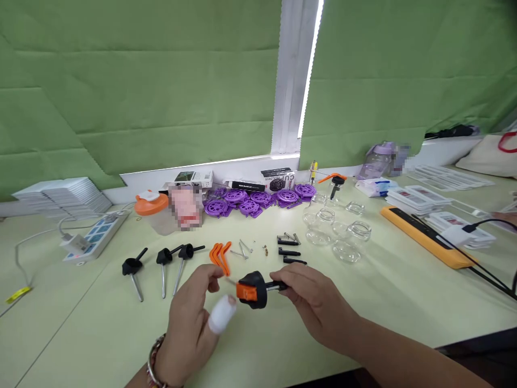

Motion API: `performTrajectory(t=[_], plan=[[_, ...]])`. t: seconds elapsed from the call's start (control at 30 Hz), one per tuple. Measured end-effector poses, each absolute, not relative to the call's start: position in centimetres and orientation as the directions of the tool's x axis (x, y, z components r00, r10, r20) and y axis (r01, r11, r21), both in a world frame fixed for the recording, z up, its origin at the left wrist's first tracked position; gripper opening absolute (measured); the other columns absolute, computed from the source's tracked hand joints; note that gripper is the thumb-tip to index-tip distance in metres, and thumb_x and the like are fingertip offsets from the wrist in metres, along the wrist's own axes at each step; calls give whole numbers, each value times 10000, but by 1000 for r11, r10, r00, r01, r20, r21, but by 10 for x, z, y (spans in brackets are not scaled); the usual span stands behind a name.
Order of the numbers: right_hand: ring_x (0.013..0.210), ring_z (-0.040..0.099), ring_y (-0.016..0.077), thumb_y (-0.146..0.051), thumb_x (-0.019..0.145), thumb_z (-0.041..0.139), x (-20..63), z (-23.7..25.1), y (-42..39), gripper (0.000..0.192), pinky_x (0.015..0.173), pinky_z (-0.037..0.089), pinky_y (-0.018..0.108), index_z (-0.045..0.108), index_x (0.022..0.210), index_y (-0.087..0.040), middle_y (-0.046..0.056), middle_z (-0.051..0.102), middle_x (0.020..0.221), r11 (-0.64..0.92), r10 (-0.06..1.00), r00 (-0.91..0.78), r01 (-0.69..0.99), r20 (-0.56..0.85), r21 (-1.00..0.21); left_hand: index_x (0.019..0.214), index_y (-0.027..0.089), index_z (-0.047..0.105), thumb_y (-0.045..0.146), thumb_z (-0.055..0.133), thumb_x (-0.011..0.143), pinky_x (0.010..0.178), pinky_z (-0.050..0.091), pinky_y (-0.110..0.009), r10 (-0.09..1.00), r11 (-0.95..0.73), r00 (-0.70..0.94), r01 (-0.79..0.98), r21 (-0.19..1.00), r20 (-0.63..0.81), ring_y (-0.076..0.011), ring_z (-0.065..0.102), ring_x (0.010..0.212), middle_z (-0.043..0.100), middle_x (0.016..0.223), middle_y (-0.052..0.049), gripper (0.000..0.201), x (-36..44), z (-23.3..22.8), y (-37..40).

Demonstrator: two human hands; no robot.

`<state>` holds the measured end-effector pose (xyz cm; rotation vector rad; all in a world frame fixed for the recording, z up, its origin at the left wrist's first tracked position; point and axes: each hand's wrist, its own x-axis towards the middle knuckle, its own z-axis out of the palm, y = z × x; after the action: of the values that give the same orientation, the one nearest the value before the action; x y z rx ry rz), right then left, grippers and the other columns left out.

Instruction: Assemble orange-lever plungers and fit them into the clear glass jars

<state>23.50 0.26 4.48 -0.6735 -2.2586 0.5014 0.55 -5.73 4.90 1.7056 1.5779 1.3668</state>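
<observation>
Left of the black-and-orange assembly (254, 291), the left hand (194, 318) has thumb and fingers spread; right of the assembly, the right hand (321, 299) pinches its black stem (278, 284). Fitting seems underway, the next move calling for steady alignment.

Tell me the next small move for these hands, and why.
Probably press the thin pin inward with the left hand: it seems to stick out of the black-and-orange piece close to that hand's fingers, while the right hand holds the piece from the other side. Whether the left fingers touch the pin is unclear.
</observation>
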Motion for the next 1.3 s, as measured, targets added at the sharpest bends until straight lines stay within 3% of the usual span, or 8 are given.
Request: performTrajectory(t=[0.1, 0.2, 0.27, 0.4, 0.5, 0.93, 1.13, 1.3], plan=[[711, 559, 144, -184, 855, 485, 234, 42, 8, 154, 636, 469, 262, 633, 891, -207, 29, 610, 806, 467, 735, -654, 300, 177, -832, 1180, 246, 578, 274, 750, 591, 855, 464, -390, 923, -331, 3, 512, 793, 384, -282, 578, 950, 603, 1125, -104, 614, 8, 39, -63], [650, 540, 126, -196, 800, 544, 225, 20, 21, 132, 568, 447, 242, 598, 921, -188, 13, 593, 768, 83, 786, -605, 308, -128, -948, 1150, 238, 578, 291, 690, 676, 827, 488, -382, 979, -175, -19, 439, 881, 204, -250, 592, 923, 618, 1086, -97, 490, 19, 19, -52], [710, 554, 134, -179, 768, 568, 219, 0, 30, 212, 594, 456, 249, 570, 980, -179, 22, 586, 827, 1, 808, -568, 266, -156, -964, 1114, 209, 564, 325, 662, 706, 783, 505, -363, 995, -35, -81, 322, 946, 64, -232, 598, 905, 626, 1037, -92, 436, 24, 4, -42], [805, 566, 156, -148, 740, 579, 212, -29, 43, 214, 707, 465, 300, 568, 950, -187, 24, 584, 870, 64, 850, -515, 306, -109, -950, 1123, 187, 552, 346, 658, 715, 729, 494, -337, 993, 77, -102, 233, 969, -55, -190, 588, 778, 622, 864, -44, 451, 24, -20, -27], [789, 562, 159, -147, 750, 568, 210, -37, 46, 231, 745, 452, 326, 552, 974, -202, 7, 588, 829, 135, 874, -481, 368, -65, -920, 1069, 182, 602, 358, 638, 739, 733, 475, -322, 995, 83, -67, 225, 971, -70, -186, 581, 785, 630, 869, -42, 376, 21, -32, -22], [726, 534, 155, -55, 704, 556, 187, -38, 57, 361, 711, 423, 303, 541, 1037, -192, 2, 575, 773, 231, 914, -406, 484, 17, -844, 856, 157, 626, 352, 650, 705, 644, 446, -283, 991, 83, -118, 176, 981, -62, -165, 542, 689, 607, 738, -23, 248, 30, -27, -6], [722, 532, 152, -89, 706, 574, 187, -40, 63, 144, 671, 425, 282, 533, 803, -188, 7, 576, 762, 196, 900, -434, 459, -26, -866, 857, 162, 629, 361, 652, 707, 659, 456, -285, 989, 98, -122, 172, 980, -78, -168, 560, 699, 626, 755, -22, 250, 30, -30, -3], [727, 528, 151, -116, 717, 568, 190, -43, 66, 140, 665, 419, 279, 517, 823, -193, 2, 566, 758, 225, 887, -462, 436, -2, -872, 892, 157, 618, 362, 637, 731, 699, 468, -302, 990, 108, -109, 171, 979, -90, -181, 585, 754, 647, 811, -40, 260, 28, -33, -3]])
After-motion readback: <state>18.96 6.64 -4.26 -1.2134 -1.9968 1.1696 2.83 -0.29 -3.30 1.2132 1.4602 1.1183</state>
